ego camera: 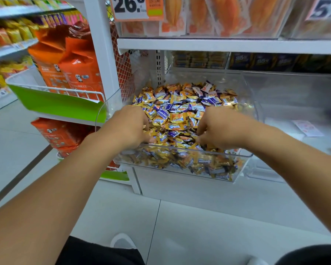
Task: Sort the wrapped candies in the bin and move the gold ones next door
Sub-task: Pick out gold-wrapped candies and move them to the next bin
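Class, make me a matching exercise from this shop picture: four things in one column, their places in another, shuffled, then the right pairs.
Things
1. candy bin
2. neighbour bin
3. price sign
4. orange bags

Places
A. top shelf, above the candies
B. wire rack on the left
C. right of the candies, clear-walled
D. under both hands, left hand and right hand

Pairs: 1-D, 2-C, 3-A, 4-B

Bright, even overhead light is filling the shop aisle, casting soft shadows. Glare is streaking the clear plastic candy bin [199, 153]. Wide-angle distortion is bending the edges, where the white metal shelves [218, 45] are blurring.
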Demonstrator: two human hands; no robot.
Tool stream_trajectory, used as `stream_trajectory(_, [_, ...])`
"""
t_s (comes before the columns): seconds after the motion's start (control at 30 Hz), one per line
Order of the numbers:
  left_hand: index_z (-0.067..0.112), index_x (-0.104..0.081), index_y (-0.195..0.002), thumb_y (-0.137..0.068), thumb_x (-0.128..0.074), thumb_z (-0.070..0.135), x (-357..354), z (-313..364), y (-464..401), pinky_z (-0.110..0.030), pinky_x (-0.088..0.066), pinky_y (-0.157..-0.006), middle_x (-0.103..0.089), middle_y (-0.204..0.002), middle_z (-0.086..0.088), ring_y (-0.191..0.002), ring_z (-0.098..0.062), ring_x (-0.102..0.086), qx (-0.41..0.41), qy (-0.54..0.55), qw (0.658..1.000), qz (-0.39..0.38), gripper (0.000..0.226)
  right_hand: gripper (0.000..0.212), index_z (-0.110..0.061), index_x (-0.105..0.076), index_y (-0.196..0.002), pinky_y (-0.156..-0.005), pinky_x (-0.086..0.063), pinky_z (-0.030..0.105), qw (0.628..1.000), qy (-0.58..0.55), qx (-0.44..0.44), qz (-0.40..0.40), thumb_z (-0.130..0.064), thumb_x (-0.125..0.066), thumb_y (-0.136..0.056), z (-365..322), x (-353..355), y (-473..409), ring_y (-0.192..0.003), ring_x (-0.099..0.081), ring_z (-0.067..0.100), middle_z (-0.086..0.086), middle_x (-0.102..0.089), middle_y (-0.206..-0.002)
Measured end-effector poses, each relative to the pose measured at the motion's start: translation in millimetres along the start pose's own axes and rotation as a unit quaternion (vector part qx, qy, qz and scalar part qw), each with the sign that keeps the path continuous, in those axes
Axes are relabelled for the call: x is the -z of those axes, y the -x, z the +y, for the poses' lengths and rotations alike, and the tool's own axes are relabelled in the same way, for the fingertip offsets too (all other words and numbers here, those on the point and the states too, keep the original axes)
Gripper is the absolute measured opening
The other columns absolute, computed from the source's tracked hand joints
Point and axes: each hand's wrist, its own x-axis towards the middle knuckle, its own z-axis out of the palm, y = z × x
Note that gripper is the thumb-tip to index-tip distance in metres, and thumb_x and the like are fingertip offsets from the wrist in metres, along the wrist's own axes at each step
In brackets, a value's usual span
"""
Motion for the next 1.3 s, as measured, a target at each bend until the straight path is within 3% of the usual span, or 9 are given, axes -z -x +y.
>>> stream_trajectory(0.17, [0.024,-0.073,-0.08,-0.069,-0.086,0.044,1,-9,4,-0.03,-0.044,-0.083,-0.065,-0.112,-0.006,-0.117,-0.025,-0.056,0.024,0.077,0.996,-0.021,0.026,0.037,-0.017,-0.044,-0.068,-0.05,-0.037,0.028,0.994,0.101,-0.021,0.047,-0.027,-0.074,-0.088,-19,-9,-6,-0.059,-0.05,0.018,0.001,-0.052,-0.068])
stream_trajectory(0.37, [0.019,-0.076,-0.081,-0.057,-0.092,0.041,10,-25,12,-0.026,-0.039,-0.081,-0.068,-0.105,-0.002,-0.109,-0.021,-0.06,0.092,0.311,0.946,0.002,0.036,0.033,-0.013,-0.074,-0.075,-0.056,-0.049,0.027,0.996,-0.02,-0.019,0.09,-0.045,-0.076,-0.083,-3,5,-5,-0.063,-0.064,0.019,0.005,-0.07,-0.071])
stream_trajectory(0.53, [0.018,-0.064,-0.081,-0.068,-0.085,0.036,17,-3,13,-0.016,-0.037,-0.048,-0.059,-0.07,0.004,-0.057,-0.009,-0.047,0.089,0.508,0.856,-0.029,0.03,0.033,-0.018,-0.069,-0.071,-0.044,-0.036,0.015,0.972,-0.15,0.021,0.177,-0.042,-0.065,-0.093,5,31,28,-0.044,-0.054,0.002,-0.007,-0.063,-0.054])
stream_trajectory(0.7, [0.015,-0.061,-0.086,-0.081,-0.08,0.026,26,77,-6,-0.015,-0.033,-0.041,-0.053,-0.062,0.006,-0.054,-0.01,-0.04,-0.018,0.587,0.809,-0.023,0.022,0.031,-0.001,-0.056,-0.084,-0.037,-0.016,0.018,0.791,-0.585,-0.05,0.175,-0.029,-0.058,-0.099,56,47,70,-0.04,-0.023,0.012,0.006,-0.039,-0.058])
stream_trajectory(0.87, [0.022,-0.061,-0.077,-0.077,-0.082,0.035,26,173,-50,-0.021,-0.039,-0.054,-0.065,-0.072,0.01,-0.063,-0.003,-0.056,-0.234,0.263,0.932,0.09,0.025,0.012,-0.018,-0.061,-0.091,-0.03,-0.021,0.011,0.631,-0.727,-0.246,0.109,-0.025,-0.055,-0.099,137,36,93,-0.042,-0.038,0.004,0.0,-0.053,-0.064])
stream_trajectory(1.0, [0.025,-0.058,-0.083,-0.08,-0.078,0.036,5,241,-85,-0.033,-0.045,-0.072,-0.065,-0.087,0.004,-0.087,-0.02,-0.058,-0.342,0.083,0.935,0.053,0.023,0.014,-0.012,-0.06,-0.105,-0.043,-0.05,0.018,0.556,-0.76,-0.308,0.134,-0.023,-0.052,-0.101,176,26,96,-0.067,-0.06,0.017,0.009,-0.065,-0.089])
stream_trajectory(1.1, [0.028,-0.059,-0.115,-0.079,-0.078,0.045,-14,274,-101,-0.04,-0.05,-0.088,-0.065,-0.114,0.001,-0.106,-0.022,-0.058,-0.358,0.027,0.933,-0.024,0.044,0.044,-0.004,-0.059,-0.118,-0.08,-0.059,0.044,0.508,-0.789,-0.3,0.171,-0.042,-0.049,-0.101,197,28,98,-0.101,-0.065,0.033,0.017,-0.063,-0.116])
stream_trajectory(1.2, [0.027,-0.049,-0.14,-0.084,-0.075,0.045,-15,278,-101,-0.034,-0.041,-0.106,-0.055,-0.14,0.003,-0.13,-0.018,-0.049,-0.366,0.05,0.927,-0.066,0.064,0.071,-0.008,-0.059,-0.128,-0.102,-0.043,0.057,0.53,-0.782,-0.285,0.162,-0.067,-0.037,-0.095,214,32,99,-0.125,-0.054,0.04,0.017,-0.052,-0.137])
stream_trajectory(1.3, [0.028,-0.055,-0.136,-0.09,-0.069,0.04,1,245,-81,-0.021,-0.033,-0.102,-0.056,-0.139,0.011,-0.13,-0.009,-0.048,-0.364,0.105,0.925,0.006,0.049,0.075,-0.019,-0.057,-0.137,-0.106,-0.03,0.059,0.617,-0.706,-0.3,0.177,-0.075,-0.032,-0.092,210,36,98,-0.138,-0.038,0.03,0.002,-0.044,-0.15])
